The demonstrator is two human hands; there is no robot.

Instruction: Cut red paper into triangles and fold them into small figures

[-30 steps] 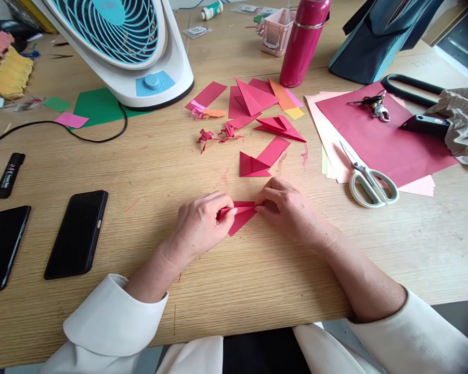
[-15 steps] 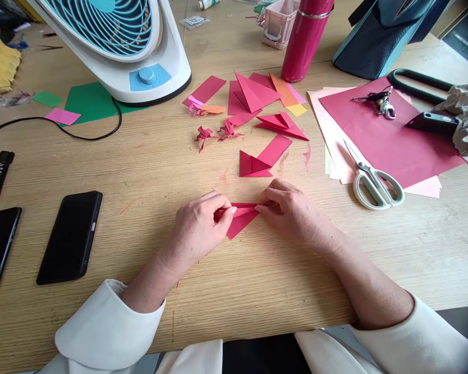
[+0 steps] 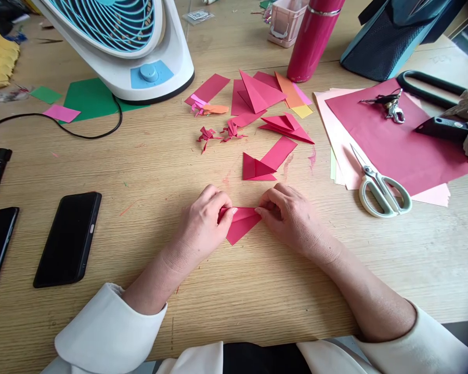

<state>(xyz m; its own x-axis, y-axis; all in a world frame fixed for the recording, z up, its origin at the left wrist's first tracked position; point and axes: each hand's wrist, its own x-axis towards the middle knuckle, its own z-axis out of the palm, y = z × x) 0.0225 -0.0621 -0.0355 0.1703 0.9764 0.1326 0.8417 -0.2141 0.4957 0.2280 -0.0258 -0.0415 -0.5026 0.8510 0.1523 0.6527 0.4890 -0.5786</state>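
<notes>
Between my hands lies a piece of red folded paper (image 3: pixel 242 226), its tip pointing down toward me and a folded edge along its top. My left hand (image 3: pixel 205 221) pinches the left end of that edge between thumb and fingers. At the right end, my right hand (image 3: pixel 290 221) pinches it in the same way. Just beyond them rests another folded red paper (image 3: pixel 257 169) with a strip (image 3: pixel 280 151) of red paper against it. Two small red origami figures (image 3: pixel 231 131) stand farther back, near a pink and orange one (image 3: pixel 214 109).
White-handled scissors (image 3: pixel 386 195) and keys (image 3: pixel 392 106) lie on or beside red and pink sheets (image 3: pixel 374 124) at right. A fan (image 3: pixel 156 78), a red bottle (image 3: pixel 314 41) and a pink basket (image 3: pixel 284 23) stand at the back. Two phones, one a black phone (image 3: pixel 68 239), lie left.
The folded top edge of the red paper, raised before, now lies flatter between my hands. Both hands keep their pinch. The whole view has shifted slightly.
</notes>
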